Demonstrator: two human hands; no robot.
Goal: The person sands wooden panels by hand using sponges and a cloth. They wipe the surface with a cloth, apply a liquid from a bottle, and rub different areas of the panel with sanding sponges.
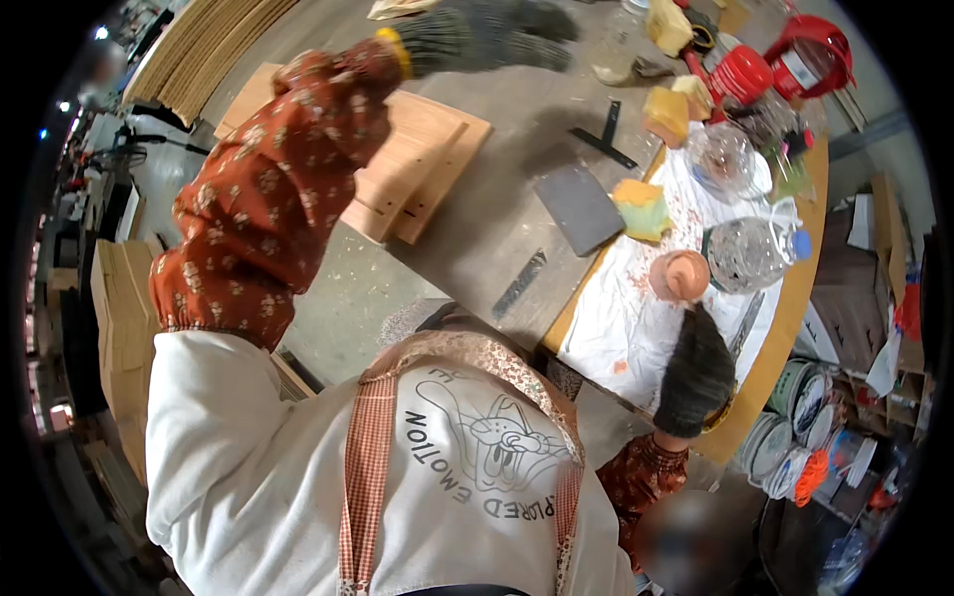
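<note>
My left hand (487, 38), in a dark knitted glove, stretches out over the far part of the table, its fingers extended and somewhat blurred. Below its sleeve lie light wooden panels (417, 164) with small dark holes, stacked at the table's left edge. My right hand (698, 370), also in a dark glove, is at the white cloth (606, 328) on the right. Its fingers are closed, their tips just below a small cup of pinkish-brown paste (682, 274); whatever they hold is hidden. A dark flat blade (750, 323) lies beside that hand.
A grey sanding sheet (579, 210), a black angled tool (606, 137) and a dark strip (520, 283) lie mid-table. Sponges (666, 114), a clear plastic bottle (755, 253) and red containers (740, 73) crowd the right. Buckets (795, 387) stand beyond the right edge.
</note>
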